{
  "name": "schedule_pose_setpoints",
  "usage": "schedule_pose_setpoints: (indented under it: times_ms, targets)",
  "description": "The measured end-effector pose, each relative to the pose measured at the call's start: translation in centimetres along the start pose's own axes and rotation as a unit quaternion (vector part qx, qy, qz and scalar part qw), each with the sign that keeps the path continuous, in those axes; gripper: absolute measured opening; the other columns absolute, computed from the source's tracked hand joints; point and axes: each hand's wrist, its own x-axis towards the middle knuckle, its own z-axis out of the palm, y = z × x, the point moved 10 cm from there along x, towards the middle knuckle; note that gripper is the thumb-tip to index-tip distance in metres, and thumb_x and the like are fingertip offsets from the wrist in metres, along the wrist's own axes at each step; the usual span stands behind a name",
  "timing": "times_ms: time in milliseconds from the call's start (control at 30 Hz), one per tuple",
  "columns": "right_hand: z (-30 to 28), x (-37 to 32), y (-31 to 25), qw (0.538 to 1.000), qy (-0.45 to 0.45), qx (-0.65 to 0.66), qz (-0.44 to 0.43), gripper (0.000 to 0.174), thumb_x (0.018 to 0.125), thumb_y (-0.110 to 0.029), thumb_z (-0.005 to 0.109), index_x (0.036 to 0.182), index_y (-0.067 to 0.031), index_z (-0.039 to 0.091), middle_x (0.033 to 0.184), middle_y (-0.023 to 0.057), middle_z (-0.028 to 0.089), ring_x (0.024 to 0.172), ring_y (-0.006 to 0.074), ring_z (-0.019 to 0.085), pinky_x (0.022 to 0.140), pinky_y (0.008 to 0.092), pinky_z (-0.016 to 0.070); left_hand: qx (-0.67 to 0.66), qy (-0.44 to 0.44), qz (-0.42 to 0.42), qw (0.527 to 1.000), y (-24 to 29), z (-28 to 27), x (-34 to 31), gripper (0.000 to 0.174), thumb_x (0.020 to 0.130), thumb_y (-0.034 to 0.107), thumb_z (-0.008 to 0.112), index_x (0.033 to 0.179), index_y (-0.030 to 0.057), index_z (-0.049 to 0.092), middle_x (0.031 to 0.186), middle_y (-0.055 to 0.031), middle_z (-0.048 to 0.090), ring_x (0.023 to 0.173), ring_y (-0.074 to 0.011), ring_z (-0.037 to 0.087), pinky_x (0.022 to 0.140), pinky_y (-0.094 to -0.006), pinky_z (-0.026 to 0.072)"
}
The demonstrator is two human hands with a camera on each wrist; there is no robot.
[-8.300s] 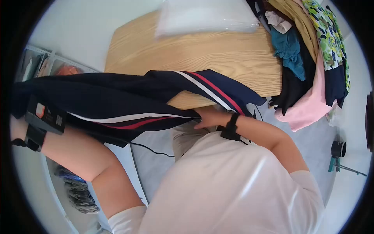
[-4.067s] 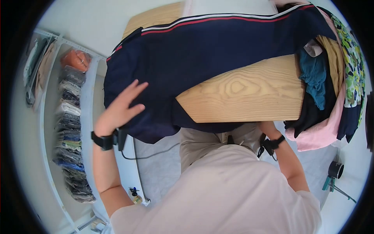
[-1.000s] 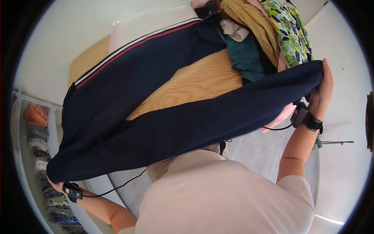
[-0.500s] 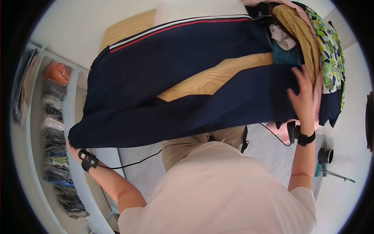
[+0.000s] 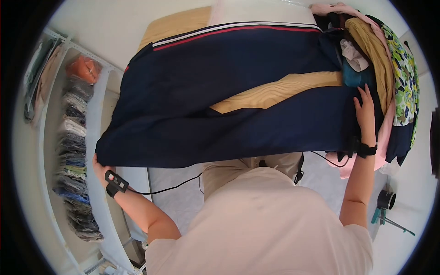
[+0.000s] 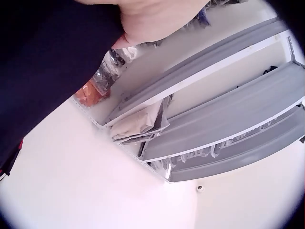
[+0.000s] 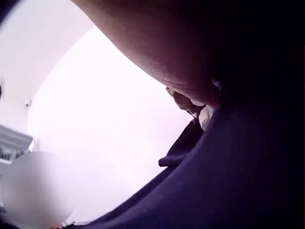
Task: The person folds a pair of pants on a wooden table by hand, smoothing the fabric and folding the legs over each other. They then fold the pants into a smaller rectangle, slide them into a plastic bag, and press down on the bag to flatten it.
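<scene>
Navy track pants [image 5: 220,55] with a white and red side stripe lie spread across the wooden table, the legs pointing right. At their near left corner, by the waist end, my left hand [image 5: 101,170] holds the cloth's edge, its fingers mostly hidden under the fabric. My right hand [image 5: 365,114] rests with extended fingers on the hem end of the near leg. In the left wrist view, the dark cloth [image 6: 47,62] runs right up against the hand. The right wrist view shows navy fabric [image 7: 190,191] beneath that hand.
Draped garments, among them tan [image 5: 366,41], teal [image 5: 356,77] and floral [image 5: 403,78] ones, hang over the table's right end. Clear plastic bags [image 5: 266,11] lie at the back. Shelves [image 5: 43,151] with bagged clothes stand left. A black cable [image 5: 174,187] hangs from the left wrist.
The near leg, earlier lifted taut between both hands, has come down flat along the table's front. My right hand has let go of the hem and lies on it; my left stays at the waist corner.
</scene>
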Motion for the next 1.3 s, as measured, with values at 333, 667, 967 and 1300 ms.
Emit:
schedule_pose_setpoints:
  times_ms: [333,667,967,1300]
  targets:
    - [-10.3,-11.5,1.7,0.945,0.198,0.083,0.245,0.019,0.089,-0.017,0.062,0.087,0.0026,0.061,0.070,0.0091,0.061,0.064,0.0119,0.058,0.059,0.0268,0.0457,0.049,-0.020,0.089,0.995,1.1,-3.7,-0.9,0.073,0.064,0.007,0.072,0.132,0.0058,0.047,0.121,-0.0214,0.055,0.104,-0.0331,0.058,0.087,-0.0432,0.0526]
    - [4.7,-23.8,1.4,0.586,0.040,0.627,0.512,0.035,0.092,-0.037,0.059,0.095,-0.0026,0.060,0.085,0.0063,0.064,0.077,0.0177,0.060,0.069,0.0307,0.0483,0.096,0.040,0.152,0.983,1.2,-2.8,2.3,0.076,0.063,0.022,0.079,0.131,0.0079,0.046,0.112,-0.0176,0.057,0.093,-0.0297,0.060,0.077,-0.0381,0.0558]
    - [-4.1,-17.0,3.3,0.700,0.118,0.584,0.394,0.026,0.094,-0.033,0.057,0.088,-0.0080,0.061,0.080,0.0009,0.064,0.068,0.0073,0.060,0.060,0.0214,0.0466,0.287,0.085,0.221,0.928,9.0,-1.9,-1.4,0.061,0.075,0.037,0.069,0.123,0.0019,0.055,0.118,-0.0168,0.061,0.101,-0.0251,0.062,0.082,-0.0349,0.0528]
    - [-15.4,-8.3,2.4,0.583,0.314,0.706,0.252,0.040,0.097,-0.037,0.049,0.107,0.0001,0.058,0.098,0.0112,0.065,0.090,0.0192,0.063,0.082,0.0313,0.0492,0.204,-0.038,0.461,0.863,17.8,-2.9,-3.1,0.046,0.091,0.026,0.052,0.128,-0.0017,0.048,0.128,-0.0213,0.053,0.107,-0.0276,0.059,0.088,-0.0387,0.0501]
